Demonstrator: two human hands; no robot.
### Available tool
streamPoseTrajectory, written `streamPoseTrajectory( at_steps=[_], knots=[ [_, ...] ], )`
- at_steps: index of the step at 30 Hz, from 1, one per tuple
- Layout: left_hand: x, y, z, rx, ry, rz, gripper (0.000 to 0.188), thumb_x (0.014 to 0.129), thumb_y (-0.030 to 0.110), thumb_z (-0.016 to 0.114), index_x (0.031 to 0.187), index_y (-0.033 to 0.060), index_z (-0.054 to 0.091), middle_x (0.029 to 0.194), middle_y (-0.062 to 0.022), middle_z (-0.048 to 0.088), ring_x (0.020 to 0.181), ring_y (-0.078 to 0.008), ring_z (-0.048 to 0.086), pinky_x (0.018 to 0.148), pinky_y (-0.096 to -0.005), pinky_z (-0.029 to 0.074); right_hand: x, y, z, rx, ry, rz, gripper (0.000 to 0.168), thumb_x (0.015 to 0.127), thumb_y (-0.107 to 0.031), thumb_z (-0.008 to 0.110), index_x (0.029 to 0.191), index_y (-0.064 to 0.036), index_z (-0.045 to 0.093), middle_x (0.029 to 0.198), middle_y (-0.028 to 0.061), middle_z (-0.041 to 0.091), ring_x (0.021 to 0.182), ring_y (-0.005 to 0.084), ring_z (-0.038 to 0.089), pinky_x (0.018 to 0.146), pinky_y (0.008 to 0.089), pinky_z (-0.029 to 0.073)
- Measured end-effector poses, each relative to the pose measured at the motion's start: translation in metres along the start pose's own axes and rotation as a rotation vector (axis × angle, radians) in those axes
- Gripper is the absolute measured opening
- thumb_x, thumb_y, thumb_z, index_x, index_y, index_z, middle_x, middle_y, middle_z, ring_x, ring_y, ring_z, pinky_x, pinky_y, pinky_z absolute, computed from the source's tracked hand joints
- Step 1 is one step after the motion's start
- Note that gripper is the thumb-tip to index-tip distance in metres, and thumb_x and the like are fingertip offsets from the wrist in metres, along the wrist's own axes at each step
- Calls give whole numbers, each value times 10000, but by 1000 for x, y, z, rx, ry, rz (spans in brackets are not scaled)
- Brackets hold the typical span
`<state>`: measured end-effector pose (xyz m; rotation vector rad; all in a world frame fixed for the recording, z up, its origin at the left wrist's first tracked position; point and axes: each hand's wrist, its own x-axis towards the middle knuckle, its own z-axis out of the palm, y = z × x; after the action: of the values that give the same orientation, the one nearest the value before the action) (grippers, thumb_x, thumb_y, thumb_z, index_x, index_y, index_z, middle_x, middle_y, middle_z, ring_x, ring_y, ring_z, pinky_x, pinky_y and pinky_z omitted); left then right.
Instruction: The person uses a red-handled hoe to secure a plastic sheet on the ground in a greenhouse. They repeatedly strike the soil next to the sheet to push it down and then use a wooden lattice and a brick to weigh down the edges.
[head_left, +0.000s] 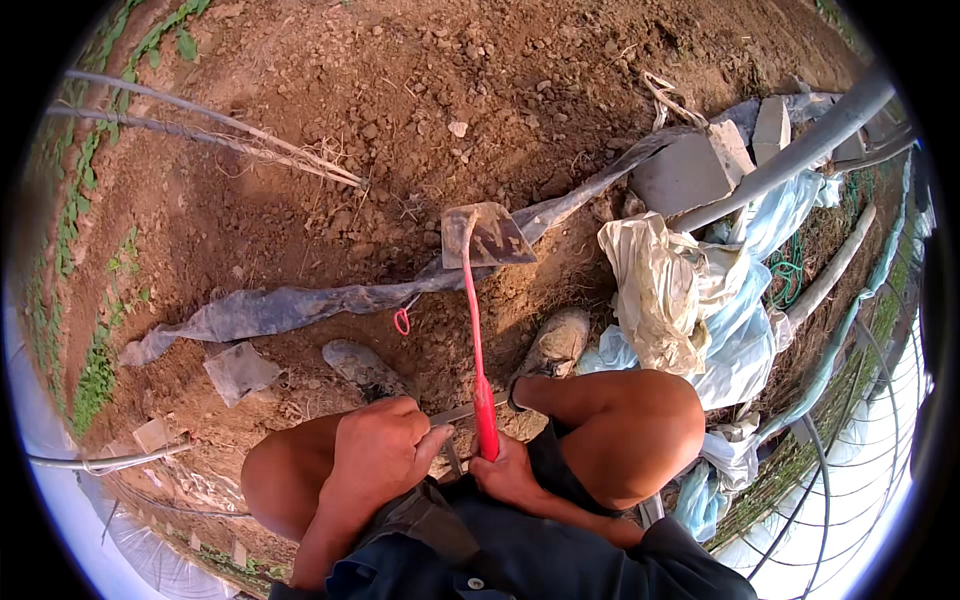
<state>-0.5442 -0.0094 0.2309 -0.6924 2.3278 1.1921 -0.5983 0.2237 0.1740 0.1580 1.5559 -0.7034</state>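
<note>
My right hand (504, 466) is closed around the red grip of a small hoe (485, 420). The hoe's thin red neck runs away from me to a flat, soil-stained metal blade (491, 238), which lies over a twisted strip of dark plastic sheeting (300, 307). Above my left thigh, my left hand (379, 442) has its fingers curled and its thumb pointing towards the red grip; its palm side is hidden. A narrow flat bar (466, 411) shows between the left hand and the hoe, partly behind the grip; whether the left hand touches it cannot be told.
Bare soil (450, 97) spreads beyond my muddy shoes (559, 341). Grey blocks (682, 172), a thick pipe (795, 150) and crumpled plastic sheets (656, 292) lie at the right. Thin poles (225, 124) and green plants (94, 375) stand at the left, near a loose block (241, 373).
</note>
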Motion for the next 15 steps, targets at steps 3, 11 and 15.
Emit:
streamPoseTrajectory(
  at_steps=[3, 11, 15],
  knots=[
    [8, -10, 0, -13, -54, -62, 181, 791, 199, 746, 748, 56, 642, 808, -103, 619, 759, -322, 647, 647, -434, 516, -6, -21, 0, -173, 27, 52, 189, 758, -126, 695, 915, -59, 613, 713, 102, 604, 713, 189, 621, 705, 358, 521],
    [13, 8, 11, -1, -393, -175, 133, 810, 185, 710, 778, 63, 670, 842, -103, 639, 816, -317, 660, 674, -444, 533, -83, -61, -9, -167, -125, 383, 198, 787, -155, 690, 949, -74, 609, 782, 113, 642, 781, 223, 660, 737, 379, 527],
    [16, 29, 18, 22, -439, -179, 155, 804, 191, 717, 749, 55, 664, 821, -110, 637, 817, -317, 663, 681, -449, 536, -127, -70, -14, -85, -211, 411, 200, 795, -149, 683, 963, -75, 604, 785, 119, 634, 777, 223, 658, 732, 393, 523]
  ],
)
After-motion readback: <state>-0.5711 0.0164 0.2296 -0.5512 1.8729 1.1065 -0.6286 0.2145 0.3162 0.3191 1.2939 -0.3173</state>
